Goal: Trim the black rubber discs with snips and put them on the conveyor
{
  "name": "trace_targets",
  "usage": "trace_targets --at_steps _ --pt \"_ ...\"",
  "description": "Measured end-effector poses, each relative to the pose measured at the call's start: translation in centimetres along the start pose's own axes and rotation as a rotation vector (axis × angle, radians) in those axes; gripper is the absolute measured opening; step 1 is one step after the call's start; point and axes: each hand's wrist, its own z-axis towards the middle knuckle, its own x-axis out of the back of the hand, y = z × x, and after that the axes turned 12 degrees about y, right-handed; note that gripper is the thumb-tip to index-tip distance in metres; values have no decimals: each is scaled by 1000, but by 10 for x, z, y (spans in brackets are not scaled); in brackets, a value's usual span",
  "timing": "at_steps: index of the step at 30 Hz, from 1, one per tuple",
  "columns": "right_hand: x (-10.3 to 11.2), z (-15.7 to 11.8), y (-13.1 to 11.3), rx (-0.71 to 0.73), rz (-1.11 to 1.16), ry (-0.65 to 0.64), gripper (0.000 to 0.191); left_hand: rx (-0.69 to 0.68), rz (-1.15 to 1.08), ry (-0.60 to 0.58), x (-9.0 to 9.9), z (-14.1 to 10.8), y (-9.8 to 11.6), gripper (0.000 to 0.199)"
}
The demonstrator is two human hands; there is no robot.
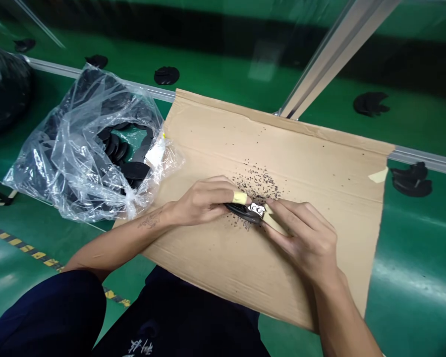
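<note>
My left hand (211, 201) is closed on the edge of a round black plastic disc (243, 212), holding it tilted above the cardboard. Yellow tape wraps one of its fingers. My right hand (305, 228) is closed around a small tool with a shiny silver head (257, 209), its kind unclear. The tool's head touches or nearly touches the disc's right side. Something pale yellow, perhaps tape, shows at the right fingers. Under both hands, many tiny black scraps (258, 181) lie scattered on the cardboard sheet (208, 267).
Left of the cardboard lies a clear plastic bag (70, 148) with several black discs (136, 171) inside. A dark full bag (3, 89) stands at the far left. Behind the cardboard are a metal rail (423, 157) and a slanted post (319, 64). Black pieces (411, 179) lie at the right.
</note>
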Motion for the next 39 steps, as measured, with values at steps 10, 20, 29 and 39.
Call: trace_targets --at_steps 10,20,29,39 --pt "4 0 -4 0 51 -22 38 -64 29 -34 1 1 1 20" --pt "0 1 -2 -38 -109 6 38 -11 116 -12 1 -1 1 30" --pt "-2 -2 1 -164 -56 157 45 394 -31 -35 2 0 9 24" --pt "-10 -4 -7 -56 -69 82 32 1077 -487 189 -5 5 14 69"
